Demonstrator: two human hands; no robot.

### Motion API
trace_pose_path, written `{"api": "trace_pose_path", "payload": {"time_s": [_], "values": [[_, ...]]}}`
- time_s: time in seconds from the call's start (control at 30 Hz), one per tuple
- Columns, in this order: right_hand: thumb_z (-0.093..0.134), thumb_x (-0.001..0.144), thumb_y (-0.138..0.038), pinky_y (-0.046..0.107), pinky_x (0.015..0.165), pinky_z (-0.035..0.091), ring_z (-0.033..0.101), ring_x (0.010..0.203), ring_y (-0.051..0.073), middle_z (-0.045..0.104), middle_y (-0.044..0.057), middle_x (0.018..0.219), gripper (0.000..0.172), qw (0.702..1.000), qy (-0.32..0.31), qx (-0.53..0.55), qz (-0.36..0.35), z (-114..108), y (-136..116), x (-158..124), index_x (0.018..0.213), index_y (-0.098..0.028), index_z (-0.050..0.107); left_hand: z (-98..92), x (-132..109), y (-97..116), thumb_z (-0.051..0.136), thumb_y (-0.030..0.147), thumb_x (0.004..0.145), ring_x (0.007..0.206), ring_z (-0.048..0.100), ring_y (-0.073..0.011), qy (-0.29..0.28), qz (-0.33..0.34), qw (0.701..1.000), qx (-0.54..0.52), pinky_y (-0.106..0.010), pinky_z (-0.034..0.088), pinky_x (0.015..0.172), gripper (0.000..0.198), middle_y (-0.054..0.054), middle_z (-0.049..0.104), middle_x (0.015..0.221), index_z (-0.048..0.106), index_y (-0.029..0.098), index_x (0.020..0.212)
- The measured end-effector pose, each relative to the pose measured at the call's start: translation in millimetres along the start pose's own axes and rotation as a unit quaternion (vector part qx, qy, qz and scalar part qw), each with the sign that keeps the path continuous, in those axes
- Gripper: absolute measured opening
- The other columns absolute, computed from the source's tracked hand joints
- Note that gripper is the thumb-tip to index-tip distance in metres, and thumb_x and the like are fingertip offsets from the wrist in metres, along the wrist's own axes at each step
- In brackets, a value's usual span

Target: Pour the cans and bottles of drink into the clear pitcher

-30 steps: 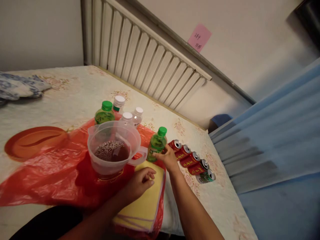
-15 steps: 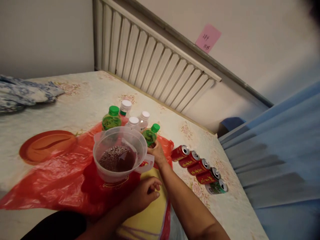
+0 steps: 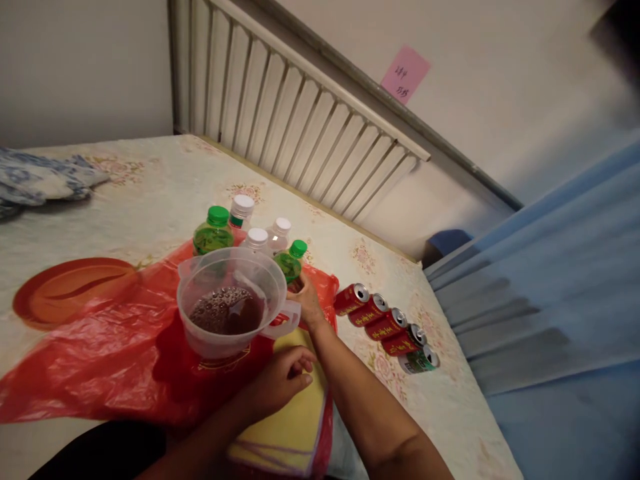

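While right hand [image 3: 309, 305] is outstretched | fingers clamped on green-capped bottle [image 3: 289, 265] | left hand [image 3: 281, 381] curled, thumb apart

A white ribbed radiator [image 3: 300, 120] stands along the far edge of the flower-patterned surface [image 3: 170, 200], below a pale wall [image 3: 500, 93] bearing a handwritten pink note [image 3: 406, 73]. Light blue curtains [image 3: 555, 293] hang in folds at the right, soft shadows crossing them. A plain greyish panel [image 3: 85, 67] fills the upper left.
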State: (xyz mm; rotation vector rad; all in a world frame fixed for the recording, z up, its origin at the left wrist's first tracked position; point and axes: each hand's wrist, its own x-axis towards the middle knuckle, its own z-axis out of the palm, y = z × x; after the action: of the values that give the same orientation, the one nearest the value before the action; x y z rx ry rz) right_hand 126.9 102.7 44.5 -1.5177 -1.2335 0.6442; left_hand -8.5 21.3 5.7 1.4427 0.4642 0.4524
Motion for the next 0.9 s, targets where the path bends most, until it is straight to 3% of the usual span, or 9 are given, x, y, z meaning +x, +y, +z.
{"api": "trace_pose_path", "payload": {"time_s": [0.17, 0.33, 0.43, 0.53, 0.63, 0.73, 0.9], "values": [[0.082, 0.057, -0.022, 0.041, 0.098, 0.054, 0.067, 0.108, 0.024, 0.068, 0.008, 0.118, 0.069, 0.991, 0.079, 0.084, 0.067, -34.3, 6.4, -41.4, 0.122, -0.021, 0.058, -0.7, 5.0, 1.2, 0.057, 0.03, 0.071, 0.083, 0.056, -0.0192, -0.003, 0.029, 1.0, 0.001, -0.032, 0.046, 0.077, 0.032, -0.004, 0.062, 0.089, 0.062, 0.018, 0.1], [0.074, 0.067, -0.025, 0.039, 0.09, 0.056, 0.07, 0.094, 0.022, 0.073, 0.006, 0.102, 0.047, 0.972, 0.214, 0.063, 0.077, -99.3, 36.4, -138.1, 0.112, -0.019, 0.063, -2.2, 7.0, 1.2, 0.058, 0.037, 0.075, 0.085, 0.059, -0.0198, -0.033, 0.018, 0.999, 0.029, -0.033, 0.048, 0.079, 0.038, -0.006, 0.064, 0.094, 0.062, 0.017, 0.107], [0.074, 0.064, -0.032, 0.038, 0.084, 0.056, 0.07, 0.083, 0.022, 0.073, 0.006, 0.089, 0.041, 0.932, 0.343, -0.014, 0.117, -155.5, 63.3, -194.4, 0.1, -0.016, 0.065, -2.2, 6.8, -0.1, 0.057, 0.041, 0.076, 0.086, 0.06, -0.02, -0.051, 0.011, 0.998, 0.031, -0.033, 0.048, 0.081, 0.041, -0.006, 0.064, 0.095, 0.061, 0.017, 0.108], [0.072, 0.061, -0.039, 0.04, 0.084, 0.054, 0.067, 0.084, 0.024, 0.071, 0.008, 0.09, 0.048, 0.859, 0.481, -0.08, 0.153, -218.2, 85.2, -229.0, 0.101, -0.015, 0.062, -1.8, 7.3, -1.8, 0.058, 0.044, 0.075, 0.086, 0.06, -0.0207, -0.06, 0.007, 0.998, 0.035, -0.034, 0.049, 0.081, 0.042, -0.007, 0.064, 0.095, 0.061, 0.016, 0.107], [0.074, 0.054, -0.04, 0.044, 0.089, 0.051, 0.064, 0.098, 0.028, 0.065, 0.016, 0.116, 0.071, 0.836, 0.519, -0.088, 0.158, -270.1, 96.9, -235.4, 0.117, -0.014, 0.055, -1.4, 9.2, -3.4, 0.058, 0.045, 0.076, 0.087, 0.06, -0.0208, -0.066, 0.008, 0.997, 0.042, -0.034, 0.049, 0.081, 0.044, -0.007, 0.064, 0.095, 0.061, 0.016, 0.109], [0.078, 0.046, -0.036, 0.042, 0.089, 0.051, 0.06, 0.112, 0.031, 0.057, 0.017, 0.133, 0.086, 0.853, 0.496, -0.073, 0.144, -298.7, 101.9, -221.1, 0.126, -0.017, 0.051, -0.8, 12.4, -5.6, 0.058, 0.045, 0.076, 0.087, 0.061, -0.0206, -0.069, 0.012, 0.997, 0.041, -0.034, 0.05, 0.082, 0.043, -0.006, 0.064, 0.095, 0.061, 0.017, 0.109], [0.078, 0.049, -0.033, 0.038, 0.09, 0.051, 0.064, 0.102, 0.024, 0.069, 0.006, 0.113, 0.073, 0.904, 0.412, -0.037, 0.108, -307.6, 108.2, -195.6, 0.118, -0.02, 0.058, -0.3, 18.1, -10.7, 0.059, 0.044, 0.076, 0.088, 0.061, -0.0206, -0.065, 0.008, 0.997, 0.037, -0.034, 0.05, 0.081, 0.041, -0.006, 0.064, 0.096, 0.061, 0.018, 0.108]]}}
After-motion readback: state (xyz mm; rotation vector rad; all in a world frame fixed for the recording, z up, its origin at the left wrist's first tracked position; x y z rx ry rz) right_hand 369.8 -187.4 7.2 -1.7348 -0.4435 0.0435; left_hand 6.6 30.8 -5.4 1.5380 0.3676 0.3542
